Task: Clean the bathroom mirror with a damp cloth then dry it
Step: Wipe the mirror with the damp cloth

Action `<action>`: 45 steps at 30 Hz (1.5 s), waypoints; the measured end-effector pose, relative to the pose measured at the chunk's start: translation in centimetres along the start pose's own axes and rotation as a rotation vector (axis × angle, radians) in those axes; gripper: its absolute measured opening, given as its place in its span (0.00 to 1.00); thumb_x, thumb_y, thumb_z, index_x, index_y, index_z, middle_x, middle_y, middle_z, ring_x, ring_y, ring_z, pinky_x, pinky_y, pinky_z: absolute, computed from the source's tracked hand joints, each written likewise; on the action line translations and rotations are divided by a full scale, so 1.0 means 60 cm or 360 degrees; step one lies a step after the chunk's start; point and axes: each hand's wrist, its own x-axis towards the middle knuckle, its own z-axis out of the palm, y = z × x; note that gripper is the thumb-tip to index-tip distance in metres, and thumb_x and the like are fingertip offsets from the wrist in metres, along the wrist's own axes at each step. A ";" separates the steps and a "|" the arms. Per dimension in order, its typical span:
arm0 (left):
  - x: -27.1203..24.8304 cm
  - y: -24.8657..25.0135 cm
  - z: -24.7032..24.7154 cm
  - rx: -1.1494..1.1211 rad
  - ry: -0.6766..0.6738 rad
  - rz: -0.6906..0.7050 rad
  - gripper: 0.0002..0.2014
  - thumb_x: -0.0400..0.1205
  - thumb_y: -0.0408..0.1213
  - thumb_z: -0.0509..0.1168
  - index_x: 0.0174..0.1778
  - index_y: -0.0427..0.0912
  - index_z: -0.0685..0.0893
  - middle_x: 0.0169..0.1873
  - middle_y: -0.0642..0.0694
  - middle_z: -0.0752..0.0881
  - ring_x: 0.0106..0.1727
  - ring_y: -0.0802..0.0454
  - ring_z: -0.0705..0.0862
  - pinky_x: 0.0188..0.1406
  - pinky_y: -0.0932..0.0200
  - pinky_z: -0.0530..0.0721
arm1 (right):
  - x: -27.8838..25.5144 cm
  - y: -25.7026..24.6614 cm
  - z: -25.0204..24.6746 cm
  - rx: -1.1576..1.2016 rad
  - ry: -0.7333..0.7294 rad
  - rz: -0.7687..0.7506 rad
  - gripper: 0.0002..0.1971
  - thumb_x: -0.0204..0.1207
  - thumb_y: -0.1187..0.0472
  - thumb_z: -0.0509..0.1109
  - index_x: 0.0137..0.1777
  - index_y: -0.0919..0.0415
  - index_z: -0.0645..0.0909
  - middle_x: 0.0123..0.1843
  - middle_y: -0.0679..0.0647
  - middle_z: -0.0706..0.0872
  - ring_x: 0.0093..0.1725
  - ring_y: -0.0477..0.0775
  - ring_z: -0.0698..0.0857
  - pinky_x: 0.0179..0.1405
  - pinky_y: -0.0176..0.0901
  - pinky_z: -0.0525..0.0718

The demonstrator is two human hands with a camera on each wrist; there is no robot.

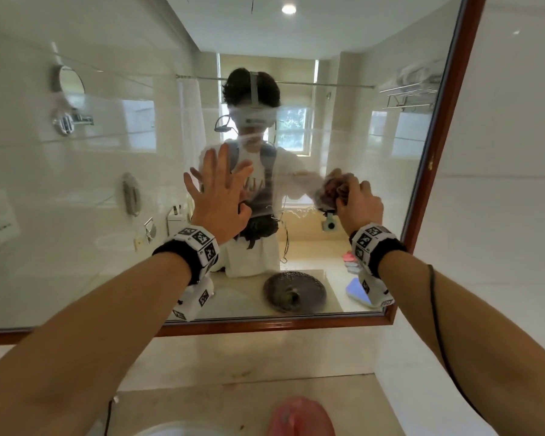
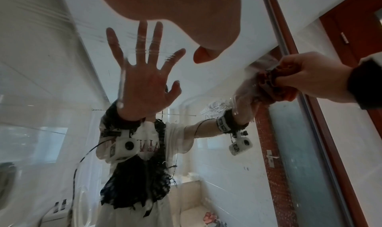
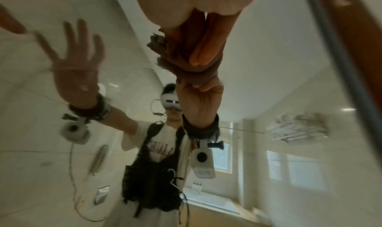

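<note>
A big mirror [image 1: 76,190] in a red-brown wooden frame [image 1: 447,121] fills the wall ahead. My left hand [image 1: 217,190] lies flat against the glass near its middle, fingers straight and spread, holding nothing. To its right, my right hand [image 1: 359,202] grips a bunched reddish-brown cloth [image 1: 335,187] and presses it on the glass, not far from the frame's right side. In the left wrist view the cloth [image 2: 275,82] meets its reflection under my right hand [image 2: 316,77]. The right wrist view shows the cloth [image 3: 171,55] wadded under my curled fingers [image 3: 202,51]. Wet streaks [image 1: 296,212] run across the glass.
Below the mirror is a beige stone counter [image 1: 265,357]. A pink cloth [image 1: 299,416] lies at its near edge beside the white basin rim [image 1: 177,429]. A white tiled wall [image 1: 501,184] stands right of the frame. A black cable [image 1: 434,303] runs along my right forearm.
</note>
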 end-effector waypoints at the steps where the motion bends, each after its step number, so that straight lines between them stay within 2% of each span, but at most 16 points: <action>1: -0.004 -0.013 -0.001 0.0005 0.0005 -0.0007 0.41 0.79 0.49 0.66 0.85 0.59 0.51 0.86 0.41 0.36 0.86 0.33 0.37 0.76 0.19 0.43 | -0.006 -0.028 0.005 0.0000 -0.0017 -0.0062 0.26 0.80 0.58 0.64 0.77 0.60 0.64 0.65 0.65 0.76 0.51 0.72 0.83 0.51 0.58 0.81; 4: -0.021 -0.062 -0.007 0.0007 0.0004 -0.0028 0.42 0.79 0.48 0.65 0.86 0.58 0.48 0.85 0.41 0.34 0.86 0.33 0.36 0.76 0.19 0.41 | -0.025 -0.119 0.022 0.0000 -0.0054 -0.0203 0.26 0.81 0.59 0.64 0.78 0.61 0.64 0.68 0.65 0.74 0.51 0.71 0.83 0.51 0.56 0.81; 8: -0.048 -0.135 -0.022 0.0053 -0.0052 -0.0117 0.41 0.81 0.51 0.63 0.87 0.56 0.46 0.85 0.40 0.33 0.86 0.33 0.35 0.77 0.18 0.41 | -0.049 -0.230 0.057 -0.0015 -0.0084 -0.0416 0.22 0.80 0.58 0.66 0.73 0.59 0.69 0.72 0.62 0.72 0.50 0.66 0.84 0.48 0.52 0.82; 11: -0.076 -0.205 -0.031 0.0059 -0.0068 -0.0170 0.42 0.80 0.50 0.64 0.86 0.58 0.47 0.85 0.41 0.33 0.86 0.33 0.35 0.77 0.18 0.42 | -0.066 -0.323 0.096 0.0034 -0.0142 -0.0464 0.29 0.78 0.60 0.67 0.78 0.59 0.64 0.73 0.61 0.70 0.49 0.69 0.83 0.44 0.56 0.85; 14: -0.095 -0.266 -0.034 0.0007 -0.0084 -0.0189 0.42 0.80 0.48 0.64 0.85 0.60 0.45 0.85 0.42 0.33 0.86 0.33 0.35 0.76 0.17 0.43 | -0.084 -0.401 0.126 0.0041 -0.0144 -0.0485 0.29 0.76 0.60 0.68 0.76 0.60 0.64 0.73 0.62 0.71 0.56 0.71 0.82 0.46 0.60 0.87; 16: -0.102 -0.298 -0.035 0.0000 -0.0090 -0.0210 0.42 0.80 0.49 0.64 0.85 0.61 0.45 0.86 0.41 0.34 0.86 0.33 0.36 0.76 0.17 0.45 | -0.096 -0.442 0.141 -0.0069 -0.0159 -0.0595 0.27 0.75 0.61 0.69 0.74 0.59 0.67 0.74 0.63 0.70 0.61 0.70 0.80 0.42 0.55 0.85; 18: -0.106 -0.319 -0.031 0.0004 -0.0076 -0.0209 0.42 0.79 0.49 0.65 0.84 0.60 0.46 0.86 0.41 0.34 0.86 0.33 0.37 0.76 0.17 0.46 | -0.103 -0.462 0.151 -0.0126 -0.0177 -0.0658 0.23 0.74 0.61 0.70 0.69 0.57 0.70 0.74 0.63 0.70 0.61 0.71 0.79 0.37 0.51 0.84; 21: -0.105 -0.326 -0.024 0.0014 -0.0036 -0.0151 0.42 0.78 0.48 0.67 0.84 0.60 0.49 0.85 0.43 0.34 0.86 0.33 0.37 0.76 0.17 0.46 | -0.099 -0.463 0.155 -0.0177 -0.0196 -0.0722 0.21 0.73 0.62 0.69 0.65 0.54 0.71 0.73 0.63 0.71 0.57 0.72 0.80 0.34 0.52 0.84; 24: -0.097 -0.312 -0.019 -0.0020 -0.0031 -0.0106 0.40 0.76 0.48 0.65 0.84 0.59 0.54 0.86 0.40 0.37 0.86 0.34 0.38 0.76 0.17 0.45 | -0.091 -0.446 0.149 -0.0217 -0.0239 -0.0764 0.18 0.72 0.59 0.70 0.61 0.52 0.71 0.70 0.62 0.72 0.51 0.70 0.82 0.33 0.53 0.85; 27: -0.087 -0.293 -0.018 0.0009 -0.0041 -0.0084 0.39 0.77 0.49 0.61 0.85 0.58 0.54 0.86 0.40 0.35 0.86 0.34 0.36 0.76 0.16 0.44 | -0.081 -0.415 0.134 -0.0213 -0.0207 -0.0735 0.13 0.74 0.58 0.69 0.58 0.53 0.74 0.71 0.61 0.72 0.57 0.70 0.80 0.39 0.57 0.86; 31: -0.083 -0.266 -0.021 -0.0023 -0.0057 -0.0089 0.40 0.79 0.50 0.63 0.85 0.58 0.50 0.85 0.43 0.31 0.86 0.34 0.34 0.76 0.17 0.44 | -0.063 -0.344 0.101 -0.0182 -0.0106 -0.0620 0.13 0.78 0.55 0.68 0.61 0.53 0.77 0.73 0.58 0.71 0.51 0.64 0.83 0.47 0.51 0.84; 34: -0.079 -0.240 -0.024 -0.0020 -0.0023 -0.0055 0.40 0.79 0.49 0.64 0.85 0.58 0.50 0.83 0.46 0.29 0.86 0.35 0.34 0.76 0.17 0.41 | -0.046 -0.293 0.076 -0.0184 -0.0080 -0.0520 0.17 0.79 0.56 0.67 0.68 0.50 0.76 0.74 0.58 0.71 0.51 0.66 0.84 0.49 0.53 0.82; 37: -0.069 -0.224 -0.028 0.0045 -0.0049 -0.0099 0.42 0.81 0.50 0.63 0.86 0.58 0.43 0.83 0.44 0.28 0.85 0.33 0.33 0.77 0.18 0.42 | -0.035 -0.258 0.055 -0.0141 -0.0062 -0.0406 0.18 0.78 0.58 0.67 0.69 0.51 0.76 0.72 0.59 0.72 0.49 0.69 0.83 0.50 0.54 0.81; 40: -0.070 -0.226 -0.033 0.0099 -0.0055 -0.0105 0.43 0.80 0.51 0.63 0.85 0.60 0.42 0.85 0.41 0.31 0.86 0.32 0.35 0.76 0.17 0.46 | -0.030 -0.235 0.047 -0.0053 -0.0014 -0.0254 0.24 0.77 0.61 0.65 0.73 0.46 0.74 0.67 0.61 0.75 0.46 0.71 0.83 0.51 0.57 0.80; 42: -0.072 -0.231 -0.036 0.0119 -0.0039 -0.0109 0.42 0.80 0.50 0.63 0.84 0.60 0.43 0.85 0.42 0.33 0.86 0.32 0.37 0.76 0.17 0.46 | -0.030 -0.228 0.047 -0.0028 0.0003 -0.0218 0.26 0.77 0.62 0.64 0.75 0.44 0.72 0.66 0.62 0.75 0.46 0.71 0.83 0.51 0.58 0.81; 45: -0.073 -0.245 -0.047 0.0165 -0.0080 -0.0131 0.41 0.81 0.51 0.62 0.85 0.60 0.43 0.85 0.41 0.32 0.86 0.32 0.36 0.76 0.17 0.46 | -0.036 -0.236 0.049 0.0060 0.0019 -0.0105 0.22 0.78 0.62 0.65 0.72 0.53 0.72 0.65 0.63 0.75 0.46 0.73 0.83 0.50 0.57 0.80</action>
